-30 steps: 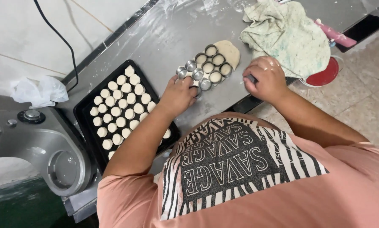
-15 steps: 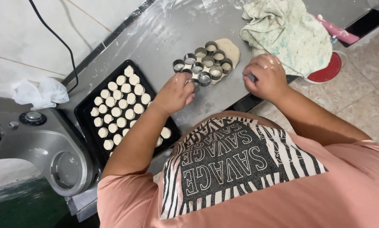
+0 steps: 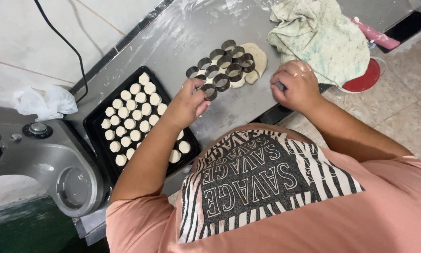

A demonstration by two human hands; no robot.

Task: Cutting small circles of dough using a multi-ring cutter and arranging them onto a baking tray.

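The left hand [image 3: 188,104] pinches one metal ring cutter [image 3: 209,91] at the near edge of a cluster of ring cutters [image 3: 222,65] that are pressed into a flat sheet of pale dough [image 3: 256,56] on the floured steel worktable [image 3: 173,42]. The right hand [image 3: 297,86] is curled into a loose fist just beside the table edge, and a small dark thing shows between its fingers; I cannot tell what it is. To the left of the cutters lies a black baking tray [image 3: 92,129], and it is already well filled with rows of small round dough pieces [image 3: 130,115]; only a little room is left at the near side, partly hidden by the forearm. The dough sheet seems almost fully covered by rings, so in my judgement most of the cutting is done, and the pieces inside the rings are yet to be taken out and placed on the tray. A speckled cloth [image 3: 320,37] lies beyond the right hand, over a red bowl [image 3: 362,79], and a grey machine [image 3: 46,164] stands beside the tray.
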